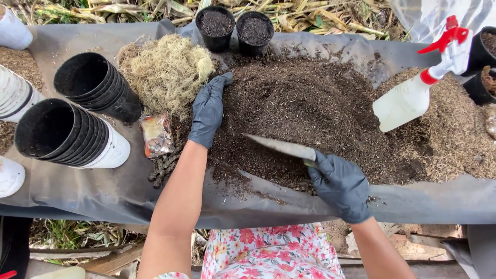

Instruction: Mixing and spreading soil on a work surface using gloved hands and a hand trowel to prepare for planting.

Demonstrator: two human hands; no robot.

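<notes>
Both hands wear dark gloves and work at the big heap of dark soil (310, 108) in the middle of the frame. Right hand (341, 185), at the lower centre-right, is closed in a fist around the handle of a trowel (281, 147). The metal blade runs long from this hand up and to the left, its tip lying on the lower edge of the soil. Left hand (208, 111) lies just left of the heap, fingers stretched and held together, the palm flat against the soil's left side. So the blade points toward the left hand, and the soil sits between the two hands, with the left one touching it directly.

Upper left of the left hand is a pale clump of dry moss (165, 72), touching the soil. Below it lies a small plastic packet (157, 135). Further left, two stacks of black pots (77, 108) lie on their sides on the grey sheet (103, 191) that covers the worktop. Two filled pots (235, 28) stand at the top centre, and a white spray bottle (418, 93) with a red trigger lies at the right.
</notes>
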